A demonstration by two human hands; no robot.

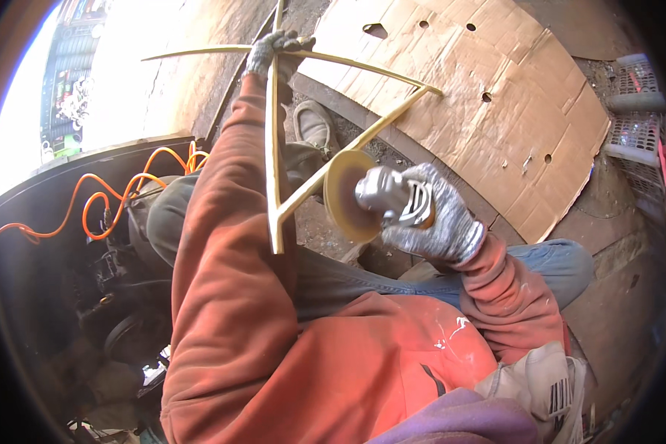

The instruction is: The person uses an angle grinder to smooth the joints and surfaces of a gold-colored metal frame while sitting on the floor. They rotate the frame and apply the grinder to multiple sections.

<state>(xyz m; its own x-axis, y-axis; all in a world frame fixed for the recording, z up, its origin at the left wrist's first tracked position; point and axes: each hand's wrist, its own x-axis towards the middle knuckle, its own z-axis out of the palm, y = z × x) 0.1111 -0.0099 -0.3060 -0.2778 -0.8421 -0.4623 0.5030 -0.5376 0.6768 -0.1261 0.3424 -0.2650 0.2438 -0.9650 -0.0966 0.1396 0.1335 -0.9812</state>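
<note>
My left hand (277,50), in a grey glove, is closed around a crossing of the pale yellow bar frame (274,140) at the top. The frame's thin bars are joined into a triangle, with ends running past the corners. Wrapped round an angle grinder (383,191) is my gloved right hand (440,218), right of the frame. The grinder's round, brownish disc (350,196) stands close beside the slanting lower bar; whether they touch I cannot tell. Its edge looks smeared, as if turning. My right fingers hide most of the grinder's body.
A flat sheet of brown cardboard (451,89) with several holes lies on the ground ahead. Perforated crates (636,118) stand at the far right. An orange coiled hose (89,181) runs along the dark machinery at left. My shoe (314,126) and bent knees lie under the frame.
</note>
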